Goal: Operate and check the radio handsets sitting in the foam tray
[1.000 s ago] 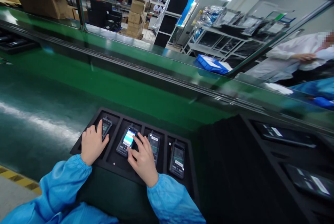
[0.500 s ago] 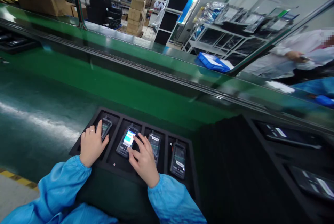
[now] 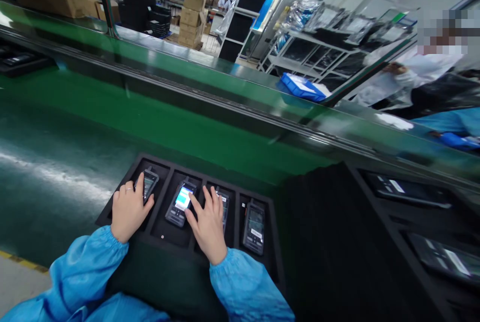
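Left hand [image 3: 128, 209] lying loosely open across the leftmost compartment of the black foam tray [image 3: 176, 242], forefinger on the dark handset [image 3: 149, 183] there, grasping nothing. Right hand [image 3: 207, 222] spread flat, released, over the third handset [image 3: 224, 205], fingertips just beside the lit-screen handset [image 3: 181, 203] in the second compartment. Fourth handset [image 3: 254, 221] untouched in the rightmost slot; tray resting on the green conveyor belt [image 3: 75, 137].

A green conveyor belt [image 3: 75, 127] carries a black foam tray [image 3: 176, 242] of handsets.
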`<state>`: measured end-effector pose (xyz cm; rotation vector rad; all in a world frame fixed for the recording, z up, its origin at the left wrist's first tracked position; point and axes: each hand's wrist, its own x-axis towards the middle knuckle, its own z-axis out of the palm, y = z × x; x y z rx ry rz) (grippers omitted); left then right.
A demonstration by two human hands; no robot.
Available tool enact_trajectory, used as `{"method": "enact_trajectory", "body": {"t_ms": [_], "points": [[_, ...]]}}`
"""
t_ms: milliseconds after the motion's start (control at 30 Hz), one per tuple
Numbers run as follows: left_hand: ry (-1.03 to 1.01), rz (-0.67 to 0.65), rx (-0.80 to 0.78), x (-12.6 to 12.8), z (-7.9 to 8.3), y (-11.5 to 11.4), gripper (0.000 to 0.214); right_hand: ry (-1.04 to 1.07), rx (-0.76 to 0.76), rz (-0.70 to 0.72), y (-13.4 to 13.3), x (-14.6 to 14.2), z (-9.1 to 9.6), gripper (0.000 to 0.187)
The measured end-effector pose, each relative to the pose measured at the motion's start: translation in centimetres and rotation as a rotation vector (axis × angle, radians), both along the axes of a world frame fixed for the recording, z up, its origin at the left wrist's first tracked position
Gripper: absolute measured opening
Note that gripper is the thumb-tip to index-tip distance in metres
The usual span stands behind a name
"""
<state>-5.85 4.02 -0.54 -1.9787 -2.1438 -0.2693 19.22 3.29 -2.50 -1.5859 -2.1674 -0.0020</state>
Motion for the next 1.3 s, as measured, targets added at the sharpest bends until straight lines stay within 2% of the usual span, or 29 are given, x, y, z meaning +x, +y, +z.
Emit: {"method": "enact_trajectory", "body": {"t_ms": [367, 867, 1300], "points": [[0.002, -0.008, -0.003, 0.02, 0.07, -0.05, 0.061, 0.157, 0.068, 0.010, -0.35, 0.56, 0.18, 0.038], [0.000, -0.006, -0.003, 0.07, 0.22, -0.11, 0.061, 0.140, 0.104, 0.091, -0.49, 0.01, 0.36, 0.034], [-0.041, 0.010, -0.031, 0.14, 0.24, 0.02, 0.060, 0.208, 0.092, 0.032, -0.42, 0.55, 0.86, 0.037]]}}
